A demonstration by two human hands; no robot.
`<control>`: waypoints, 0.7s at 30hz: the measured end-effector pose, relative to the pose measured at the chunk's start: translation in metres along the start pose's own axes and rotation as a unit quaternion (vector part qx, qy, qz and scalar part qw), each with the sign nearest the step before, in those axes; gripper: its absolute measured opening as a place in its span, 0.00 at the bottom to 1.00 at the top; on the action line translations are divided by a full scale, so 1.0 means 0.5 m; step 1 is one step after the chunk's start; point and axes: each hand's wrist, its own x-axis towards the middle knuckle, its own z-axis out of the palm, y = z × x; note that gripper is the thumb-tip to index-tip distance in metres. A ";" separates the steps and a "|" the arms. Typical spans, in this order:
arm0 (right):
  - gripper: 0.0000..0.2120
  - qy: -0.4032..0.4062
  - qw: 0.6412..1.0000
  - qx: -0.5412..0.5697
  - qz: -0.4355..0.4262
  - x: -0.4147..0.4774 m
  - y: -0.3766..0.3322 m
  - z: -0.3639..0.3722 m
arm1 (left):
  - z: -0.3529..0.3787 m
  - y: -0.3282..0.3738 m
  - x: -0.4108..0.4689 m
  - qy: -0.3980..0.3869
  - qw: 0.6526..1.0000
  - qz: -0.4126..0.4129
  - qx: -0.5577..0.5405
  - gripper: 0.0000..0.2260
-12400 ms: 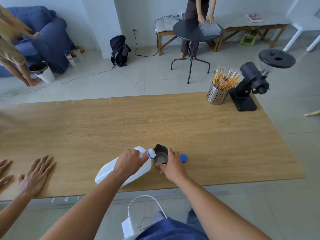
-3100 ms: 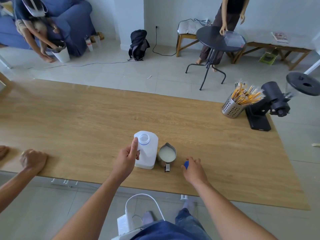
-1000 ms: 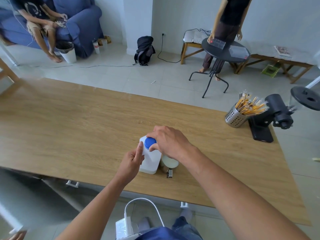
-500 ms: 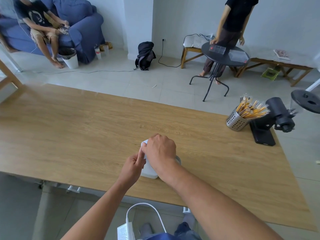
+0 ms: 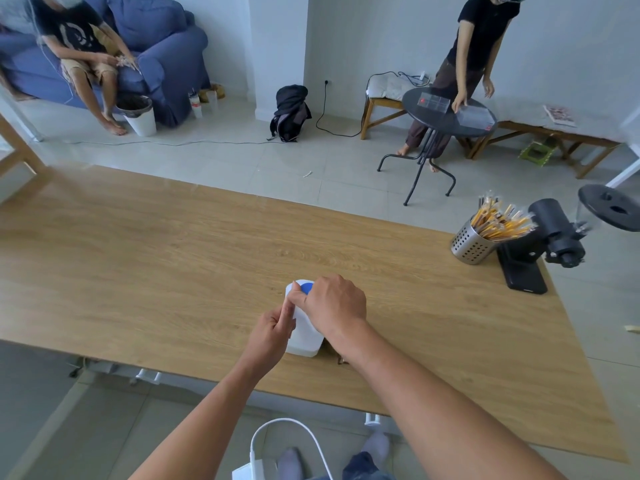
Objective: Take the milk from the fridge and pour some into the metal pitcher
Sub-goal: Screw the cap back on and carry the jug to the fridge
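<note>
The white milk jug (image 5: 306, 336) stands upright near the front edge of the wooden table (image 5: 173, 258). My left hand (image 5: 272, 332) grips its left side. My right hand (image 5: 332, 306) is on top of the jug, fingers closed around the blue cap (image 5: 306, 288), which sits on the neck. The metal pitcher stands just right of the jug but is almost wholly hidden under my right wrist; only a bit of its handle (image 5: 342, 359) shows.
A perforated metal cup of pencils (image 5: 474, 242) and a black grinder (image 5: 543, 244) stand at the table's right end. Beyond the table are a round black side table (image 5: 446, 116) with a person beside it, and a person on a blue sofa (image 5: 162, 53).
My right hand picked up the blue cap from the table, set it on the jug's neck and stays gripping it. My left hand keeps hold of the upright jug. The view has tilted up slightly.
</note>
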 end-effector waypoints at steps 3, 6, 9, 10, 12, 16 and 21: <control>0.30 0.072 0.996 0.039 -0.018 -0.011 0.013 0.025 | 0.010 0.004 -0.014 0.012 1.000 0.002 -0.011 0.34; 0.22 0.085 0.980 0.154 -0.092 -0.016 0.034 0.062 | 0.019 0.008 -0.033 0.017 1.000 0.004 -0.021 0.33; 0.20 0.019 0.961 0.243 -0.134 -0.033 0.065 0.104 | 0.024 0.008 -0.059 0.029 0.999 0.007 -0.023 0.31; 0.23 0.007 0.956 0.257 -0.139 -0.042 0.075 0.113 | 0.025 0.007 -0.068 0.030 0.999 0.005 -0.024 0.31; 0.27 -0.014 0.948 0.284 -0.142 -0.062 0.091 0.121 | 0.026 0.007 -0.090 0.034 0.999 -0.003 -0.025 0.33; 0.35 -0.066 0.934 0.313 -0.160 -0.108 0.120 0.123 | 0.030 0.009 -0.133 0.042 0.997 -0.037 -0.057 0.31; 0.41 -0.089 0.924 0.339 -0.153 -0.176 0.144 0.139 | 0.049 -0.006 -0.179 0.041 0.982 -0.117 -0.145 0.27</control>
